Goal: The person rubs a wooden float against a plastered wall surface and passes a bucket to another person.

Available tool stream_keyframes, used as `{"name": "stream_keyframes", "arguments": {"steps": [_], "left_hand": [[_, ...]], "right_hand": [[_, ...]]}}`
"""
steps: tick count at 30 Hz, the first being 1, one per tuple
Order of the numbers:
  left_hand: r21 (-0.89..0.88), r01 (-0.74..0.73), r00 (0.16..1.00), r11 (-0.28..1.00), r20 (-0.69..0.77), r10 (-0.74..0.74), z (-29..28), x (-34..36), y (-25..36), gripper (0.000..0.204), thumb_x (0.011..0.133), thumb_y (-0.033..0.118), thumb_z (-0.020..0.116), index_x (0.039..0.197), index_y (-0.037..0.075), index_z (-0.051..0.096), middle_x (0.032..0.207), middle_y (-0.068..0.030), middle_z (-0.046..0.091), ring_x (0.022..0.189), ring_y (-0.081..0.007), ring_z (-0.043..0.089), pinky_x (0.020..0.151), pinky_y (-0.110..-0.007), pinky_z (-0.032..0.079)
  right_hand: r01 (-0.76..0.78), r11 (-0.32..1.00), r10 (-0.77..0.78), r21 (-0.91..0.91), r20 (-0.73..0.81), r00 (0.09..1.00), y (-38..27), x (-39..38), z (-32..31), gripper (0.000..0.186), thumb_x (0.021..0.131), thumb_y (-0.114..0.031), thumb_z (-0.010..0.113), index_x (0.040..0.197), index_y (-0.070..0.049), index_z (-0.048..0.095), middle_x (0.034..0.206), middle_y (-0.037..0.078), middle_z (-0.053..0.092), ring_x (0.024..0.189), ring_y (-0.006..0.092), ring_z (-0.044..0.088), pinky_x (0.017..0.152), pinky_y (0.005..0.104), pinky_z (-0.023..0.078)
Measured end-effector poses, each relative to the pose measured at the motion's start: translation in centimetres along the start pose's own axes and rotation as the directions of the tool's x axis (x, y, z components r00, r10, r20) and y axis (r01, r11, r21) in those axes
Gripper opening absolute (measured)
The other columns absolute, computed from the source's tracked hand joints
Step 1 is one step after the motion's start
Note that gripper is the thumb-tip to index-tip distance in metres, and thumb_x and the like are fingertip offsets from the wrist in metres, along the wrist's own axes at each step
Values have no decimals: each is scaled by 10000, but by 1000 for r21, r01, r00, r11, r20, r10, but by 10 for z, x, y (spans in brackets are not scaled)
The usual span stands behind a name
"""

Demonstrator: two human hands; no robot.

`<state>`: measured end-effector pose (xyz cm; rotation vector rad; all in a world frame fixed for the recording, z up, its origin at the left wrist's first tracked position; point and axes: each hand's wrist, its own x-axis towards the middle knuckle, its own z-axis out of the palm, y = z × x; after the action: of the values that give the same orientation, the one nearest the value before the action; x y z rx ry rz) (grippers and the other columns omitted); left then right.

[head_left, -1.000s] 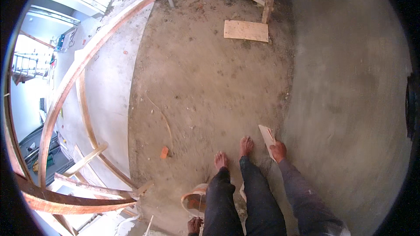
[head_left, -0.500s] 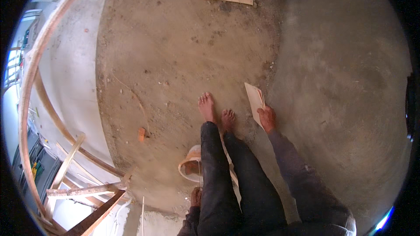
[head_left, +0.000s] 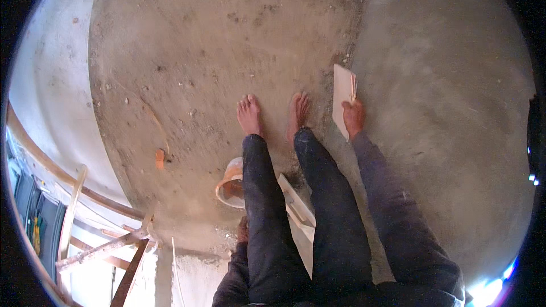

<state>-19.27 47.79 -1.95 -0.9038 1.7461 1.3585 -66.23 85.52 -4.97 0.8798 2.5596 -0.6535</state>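
My right hand [head_left: 353, 117] is closed on a flat, pale wooden board [head_left: 342, 88], thumb on its face, held upright above the floor right of my feet. My left hand [head_left: 243, 229] is low beside my left leg, just behind a pale, clay-stained bucket [head_left: 230, 192]. The bucket tilts with its mouth toward me, partly hidden by my leg. My left fingers are mostly hidden; the earlier frame shows a thin handle running from the bucket to that hand. Between my legs shows a long, pale board with a raised bar [head_left: 297, 204], its lower part partly covered.
Rough brown ground [head_left: 199, 68] with crumbs meets smooth grey floor [head_left: 432, 79] on the right. An orange brick piece [head_left: 160, 159] lies left of the bucket. Wooden poles [head_left: 108, 250] are joined at lower left, by a whitish wall [head_left: 57, 62].
My right foot has stepped forward, level with the left one. The bucket and left hand have moved forward together. The right hand has carried its board forward, and the view has shifted.
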Motion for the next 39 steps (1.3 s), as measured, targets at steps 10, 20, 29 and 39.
{"name": "stream_keyframes", "arguments": {"steps": [10, 20, 29, 39], "left_hand": [[-67, 8, 967, 998, -253, -25, -77, 59, 367, 292, 915, 139, 512, 1167, -9, 514, 1028, -125, 608, 998, -190, 556, 892, -327, 425], [443, -455, 858, 772, 451, 247, 81, 135, 458, 225, 829, 180, 593, 978, 23, 532, 905, -195, 611, 808, -365, 607, 689, -450, 483], [504, -474, 851, 722, 472, 230, 84, 161, 455, 252, 829, 241, 594, 955, 39, 512, 824, -191, 629, 771, -377, 624, 645, -469, 491], [531, -535, 799, 657, 572, 188, 90, 172, 450, 261, 832, 243, 582, 974, 40, 499, 782, -196, 625, 739, -381, 626, 621, -475, 495]], "right_hand": [[-72, 978, 37, -194, -179, 983, 32, 100, 17, 320, 819, -289, 557, 945, 5, 556, 845, 234, 582, 806, 436, 582, 710, 498, 467], [-115, 977, 91, -177, -138, 986, -38, 96, 101, 286, 693, -232, 638, 827, 22, 632, 811, 215, 637, 773, 401, 617, 689, 467, 489], [53, 984, -82, -171, -172, 982, -7, 104, 72, 261, 684, -218, 647, 806, 13, 636, 783, 232, 638, 728, 403, 630, 651, 439, 503], [219, 973, -224, -76, -66, 972, -93, 76, 123, 253, 705, -159, 647, 901, -3, 612, 780, 212, 632, 729, 380, 630, 621, 452, 497]]}}
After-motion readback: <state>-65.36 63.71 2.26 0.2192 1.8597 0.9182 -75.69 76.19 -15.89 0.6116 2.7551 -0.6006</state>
